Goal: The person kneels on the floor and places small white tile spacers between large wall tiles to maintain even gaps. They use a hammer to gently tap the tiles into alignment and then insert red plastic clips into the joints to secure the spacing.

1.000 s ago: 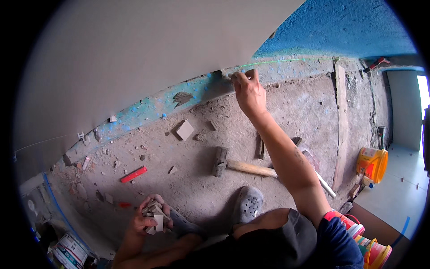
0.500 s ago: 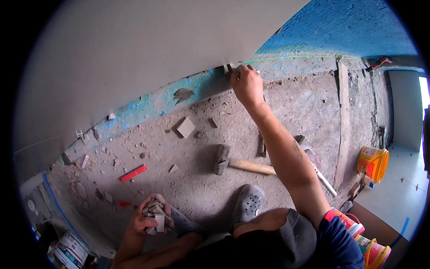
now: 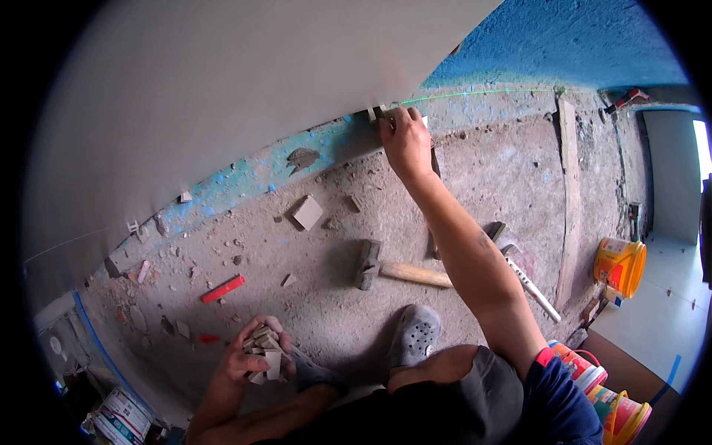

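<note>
The left hand's cupped grip cradles a heap of small, flat beige tile-like pieces, presumably so none spill. The right hand's fingers bunch at the large grey-beige panel's lower edge (whether pinching anything, I cannot tell).

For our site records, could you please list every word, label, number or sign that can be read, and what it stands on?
No text can be read clearly.
Yellow bucket, right: label too small.
White package, lower left: dark print too blurred.
Red-and-white bucket, lower right: markings too small.
Small flat pieces in the left hand: no print visible.
</note>
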{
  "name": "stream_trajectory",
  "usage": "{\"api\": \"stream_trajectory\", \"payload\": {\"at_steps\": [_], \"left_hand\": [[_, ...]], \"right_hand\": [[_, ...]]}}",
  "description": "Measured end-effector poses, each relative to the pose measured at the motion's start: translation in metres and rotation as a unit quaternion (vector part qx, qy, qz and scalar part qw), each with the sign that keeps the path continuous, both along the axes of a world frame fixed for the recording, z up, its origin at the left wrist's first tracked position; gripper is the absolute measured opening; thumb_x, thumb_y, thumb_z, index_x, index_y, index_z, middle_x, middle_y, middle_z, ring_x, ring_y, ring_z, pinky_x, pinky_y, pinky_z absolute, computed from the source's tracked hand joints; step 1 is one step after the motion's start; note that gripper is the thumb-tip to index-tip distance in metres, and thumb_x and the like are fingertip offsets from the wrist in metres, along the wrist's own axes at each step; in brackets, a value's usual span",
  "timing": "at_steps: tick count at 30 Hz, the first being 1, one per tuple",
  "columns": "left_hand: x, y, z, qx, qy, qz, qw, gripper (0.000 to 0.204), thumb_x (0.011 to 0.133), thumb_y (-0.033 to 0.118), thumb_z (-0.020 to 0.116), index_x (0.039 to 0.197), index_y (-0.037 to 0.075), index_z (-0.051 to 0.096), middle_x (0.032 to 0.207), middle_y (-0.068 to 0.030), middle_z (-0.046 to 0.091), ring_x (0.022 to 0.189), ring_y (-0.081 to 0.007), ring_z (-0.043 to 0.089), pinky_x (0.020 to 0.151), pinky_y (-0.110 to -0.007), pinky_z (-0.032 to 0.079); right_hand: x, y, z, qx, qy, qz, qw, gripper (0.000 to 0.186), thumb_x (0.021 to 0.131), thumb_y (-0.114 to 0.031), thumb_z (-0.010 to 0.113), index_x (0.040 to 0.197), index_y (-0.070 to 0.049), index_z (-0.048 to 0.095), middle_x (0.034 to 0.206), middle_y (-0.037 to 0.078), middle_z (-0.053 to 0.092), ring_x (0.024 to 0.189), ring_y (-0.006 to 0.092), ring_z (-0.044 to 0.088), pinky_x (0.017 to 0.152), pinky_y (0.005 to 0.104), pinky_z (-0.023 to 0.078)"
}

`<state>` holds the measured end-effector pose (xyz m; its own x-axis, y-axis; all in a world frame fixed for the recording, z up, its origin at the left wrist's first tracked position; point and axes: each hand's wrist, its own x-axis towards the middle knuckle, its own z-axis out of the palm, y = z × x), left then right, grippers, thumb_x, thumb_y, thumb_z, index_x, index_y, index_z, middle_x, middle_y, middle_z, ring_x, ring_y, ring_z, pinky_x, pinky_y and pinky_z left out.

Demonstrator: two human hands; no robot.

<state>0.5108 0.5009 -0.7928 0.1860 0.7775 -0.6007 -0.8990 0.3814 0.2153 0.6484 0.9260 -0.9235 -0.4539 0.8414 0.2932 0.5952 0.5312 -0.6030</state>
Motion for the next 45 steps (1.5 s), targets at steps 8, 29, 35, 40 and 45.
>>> {"api": "stream_trajectory", "payload": {"at_steps": [8,29,35,40,45], "left_hand": [[0.000,-0.005,-0.002,0.005,-0.013,0.024,1.000,0.064,0.072,0.001,0.074,0.129,0.003,0.043,0.112,-0.0200,0.060,0.090,-0.0396,0.070,0.066,-0.044,0.063],[-0.007,0.067,-0.045,0.110,0.027,0.046,0.993,0.061,0.084,0.020,0.078,0.135,0.009,0.046,0.117,-0.0168,0.062,0.098,-0.0389,0.069,0.070,-0.039,0.062],[-0.002,0.068,-0.053,0.037,0.028,0.117,0.992,0.046,0.104,0.044,0.046,0.130,0.008,0.055,0.121,-0.0113,0.064,0.114,-0.0260,0.063,0.096,-0.044,0.052],[0.000,0.062,-0.057,0.024,0.004,0.105,0.994,0.048,0.104,0.042,0.045,0.132,0.004,0.054,0.125,-0.0135,0.063,0.115,-0.0288,0.062,0.096,-0.046,0.052],[0.002,0.055,-0.063,0.041,-0.043,0.087,0.994,0.057,0.102,0.046,0.045,0.138,0.002,0.050,0.133,-0.0180,0.059,0.116,-0.0359,0.061,0.091,-0.055,0.053]], "right_hand": [[0.005,0.000,-0.011,0.019,-0.029,-0.006,0.999,0.016,0.091,-0.021,0.064,0.091,-0.005,0.062,0.092,0.018,0.063,0.081,0.0399,0.065,0.070,0.0491,0.055],[0.043,-0.168,0.094,-0.503,0.126,0.249,0.818,0.040,0.097,-0.022,0.066,0.130,-0.001,0.057,0.096,0.007,0.065,0.079,0.0132,0.067,0.070,0.0287,0.053],[0.022,-0.197,0.111,-0.360,0.084,0.383,0.847,0.059,0.084,-0.025,0.081,0.133,-0.004,0.056,0.104,0.014,0.060,0.081,0.0221,0.065,0.074,0.0333,0.055],[0.020,-0.203,0.107,-0.402,0.015,0.342,0.849,0.059,0.077,-0.024,0.086,0.123,-0.002,0.056,0.101,0.015,0.060,0.082,0.0249,0.064,0.072,0.0370,0.054],[0.024,-0.198,0.095,-0.512,-0.009,0.278,0.812,0.049,0.078,-0.021,0.086,0.107,-0.002,0.051,0.087,0.010,0.063,0.075,0.0152,0.063,0.069,0.0323,0.052]]}}
